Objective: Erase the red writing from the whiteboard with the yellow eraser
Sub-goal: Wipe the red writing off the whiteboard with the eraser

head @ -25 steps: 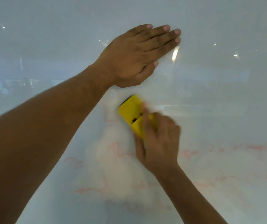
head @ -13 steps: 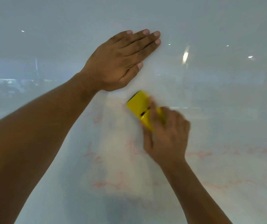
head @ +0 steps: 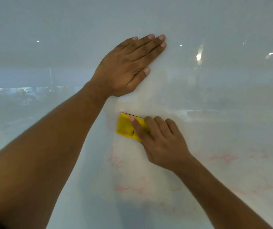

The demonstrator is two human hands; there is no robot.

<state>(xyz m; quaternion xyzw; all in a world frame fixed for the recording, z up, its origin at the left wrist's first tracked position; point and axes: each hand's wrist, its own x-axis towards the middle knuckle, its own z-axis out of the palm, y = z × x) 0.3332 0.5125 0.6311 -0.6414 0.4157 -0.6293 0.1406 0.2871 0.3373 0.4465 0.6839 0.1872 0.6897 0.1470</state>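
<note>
Landmark: yellow eraser [head: 129, 128], flat against the whiteboard [head: 223, 113].

Nearest the camera, below the eraser: faint red writing [head: 129, 187] remains in broken strokes; more pale red traces run below and to the right of the eraser, toward the board's right edge; strokes are blurred, so legibility cannot be judged.

Just below-left of the eraser: a short red scrawl, not yet wiped.

At the eraser: right hand [head: 162, 144] presses it to the board, index finger laid along its back, other fingers curled over its right end; long axis runs roughly left-right, slightly tilted, free end pointing left.

Above the eraser: left hand [head: 129, 66] lies flat, fingers extended and close together, palm braced on the board, holding nothing; board around it looks clean.

Judgement: task partly done; most remaining work lies below and right of the eraser.
</note>
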